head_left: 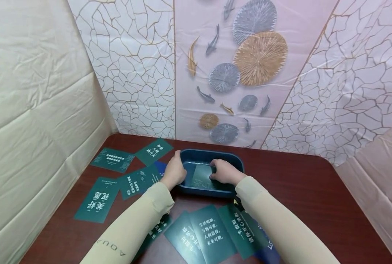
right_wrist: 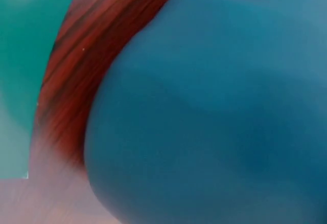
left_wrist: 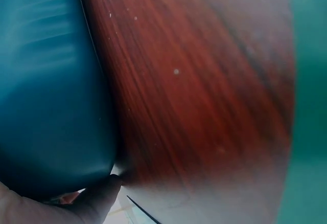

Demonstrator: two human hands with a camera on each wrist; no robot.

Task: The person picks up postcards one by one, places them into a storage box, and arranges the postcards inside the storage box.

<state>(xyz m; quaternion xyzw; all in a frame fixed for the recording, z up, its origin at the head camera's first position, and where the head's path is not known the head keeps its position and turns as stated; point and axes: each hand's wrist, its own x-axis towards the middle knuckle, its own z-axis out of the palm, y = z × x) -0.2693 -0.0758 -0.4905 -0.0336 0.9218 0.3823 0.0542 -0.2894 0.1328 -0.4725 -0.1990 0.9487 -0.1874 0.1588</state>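
A dark blue plastic tray [head_left: 209,192] sits on the table toward the back. My left hand [head_left: 175,170] grips its left rim; in the left wrist view the thumb [left_wrist: 94,203] lies against the outer wall of the tray [left_wrist: 56,106]. Over the right side reaches my right hand [head_left: 227,171], its curled fingers pinching the right edge of a green card [head_left: 200,178] inside. How the fingertips meet the card is partly hidden. In the right wrist view the tray's wall [right_wrist: 204,121] fills most of the picture, and the hand is out of sight.
Several green printed cards lie left of the tray, such as one card [head_left: 98,200]. More cards [head_left: 212,233] overlap in front, a dark blue one [head_left: 270,251] partly under the right sleeve. A small black-and-yellow item [head_left: 238,203] touches the tray's front right. Patterned cloth [head_left: 143,73] hangs behind.
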